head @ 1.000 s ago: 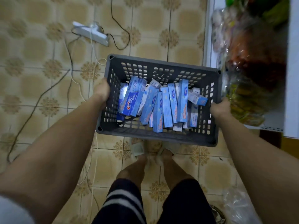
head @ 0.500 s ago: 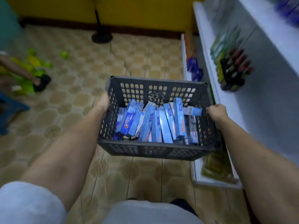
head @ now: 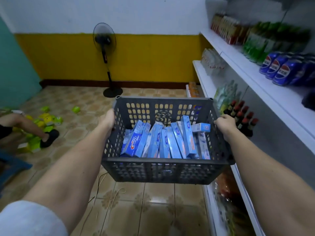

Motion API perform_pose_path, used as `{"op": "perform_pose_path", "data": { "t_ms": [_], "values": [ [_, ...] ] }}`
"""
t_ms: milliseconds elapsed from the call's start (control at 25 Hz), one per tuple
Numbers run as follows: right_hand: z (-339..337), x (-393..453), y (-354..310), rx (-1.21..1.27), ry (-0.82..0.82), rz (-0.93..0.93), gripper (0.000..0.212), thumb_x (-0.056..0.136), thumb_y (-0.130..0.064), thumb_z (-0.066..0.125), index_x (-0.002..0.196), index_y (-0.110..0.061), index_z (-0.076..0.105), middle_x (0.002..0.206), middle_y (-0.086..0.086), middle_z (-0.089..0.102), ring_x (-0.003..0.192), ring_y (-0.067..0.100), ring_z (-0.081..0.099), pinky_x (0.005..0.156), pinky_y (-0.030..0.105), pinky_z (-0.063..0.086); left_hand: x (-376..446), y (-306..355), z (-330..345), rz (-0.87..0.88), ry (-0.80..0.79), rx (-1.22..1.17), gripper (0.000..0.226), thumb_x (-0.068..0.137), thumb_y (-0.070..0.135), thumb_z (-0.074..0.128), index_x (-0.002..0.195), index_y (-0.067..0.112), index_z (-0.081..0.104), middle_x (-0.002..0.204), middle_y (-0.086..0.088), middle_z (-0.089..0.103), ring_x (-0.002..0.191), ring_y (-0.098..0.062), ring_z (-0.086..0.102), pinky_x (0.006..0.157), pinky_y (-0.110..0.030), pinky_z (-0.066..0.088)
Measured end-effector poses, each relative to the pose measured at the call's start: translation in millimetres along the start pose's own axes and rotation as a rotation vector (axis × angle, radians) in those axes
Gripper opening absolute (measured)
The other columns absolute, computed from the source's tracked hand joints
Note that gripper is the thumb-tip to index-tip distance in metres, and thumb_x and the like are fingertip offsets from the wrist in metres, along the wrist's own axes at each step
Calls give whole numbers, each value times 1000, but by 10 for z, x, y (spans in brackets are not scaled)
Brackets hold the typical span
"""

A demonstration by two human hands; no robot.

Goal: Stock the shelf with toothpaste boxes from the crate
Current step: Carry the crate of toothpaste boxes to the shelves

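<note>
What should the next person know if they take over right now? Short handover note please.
Left hand: grips the crate's left wall.
Right hand: grips the crate's right rim.
Crate: held in the air in front of the body, beside the shelves on the right.
Boxes: all in the crate, mostly leaning on end, one lying across the top at the right.
Done: crate carried up to the shelves.
Left: set the crate down or free a hand, then move every box to a shelf; none placed yet as far as the view shows.
</note>
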State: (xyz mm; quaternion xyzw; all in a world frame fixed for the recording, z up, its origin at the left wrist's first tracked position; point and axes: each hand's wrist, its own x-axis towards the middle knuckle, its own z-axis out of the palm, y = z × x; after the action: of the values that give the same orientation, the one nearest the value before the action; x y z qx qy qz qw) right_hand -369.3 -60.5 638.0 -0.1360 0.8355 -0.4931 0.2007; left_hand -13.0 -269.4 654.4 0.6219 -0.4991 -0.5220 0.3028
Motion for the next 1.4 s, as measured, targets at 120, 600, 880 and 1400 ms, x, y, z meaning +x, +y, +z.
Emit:
{"op": "perform_pose_path", "data": {
  "t_ms": [120,600,880,1400],
  "values": [
    [103,531,-81,-38,-39,22,44,92,-6,49,136,-10,50,109,14,61,102,35,58,74,34,38,205,148,414,-16,13,-20,47,103,41,25,71,14,45,59,-2,43,52,-14,38,49,-27,30],
    [704,2147,-708,-87,-57,56,27,88,-3,52,112,-12,61,97,8,56,91,28,53,89,42,50,1821,715,1345,-107,134,-12,59,85,56,28,102,13,65,74,-8,61,59,-19,49,78,-38,47],
    [1569,3427,-1230,-53,-56,109,45,73,-7,52,115,-15,66,106,10,68,94,32,62,82,41,55,3332,1328,1803,-126,95,-24,67,82,59,28,108,9,64,108,-17,69,93,-29,67,90,-44,48],
    [2741,5634,-2376,-7,-5,132,43,80,-17,53,121,-18,67,108,7,69,95,28,60,79,32,51,5775,2672,3058,-134,95,27,84,78,67,27,129,7,57,118,-18,67,107,-39,63,95,-51,46]
  ]
}}
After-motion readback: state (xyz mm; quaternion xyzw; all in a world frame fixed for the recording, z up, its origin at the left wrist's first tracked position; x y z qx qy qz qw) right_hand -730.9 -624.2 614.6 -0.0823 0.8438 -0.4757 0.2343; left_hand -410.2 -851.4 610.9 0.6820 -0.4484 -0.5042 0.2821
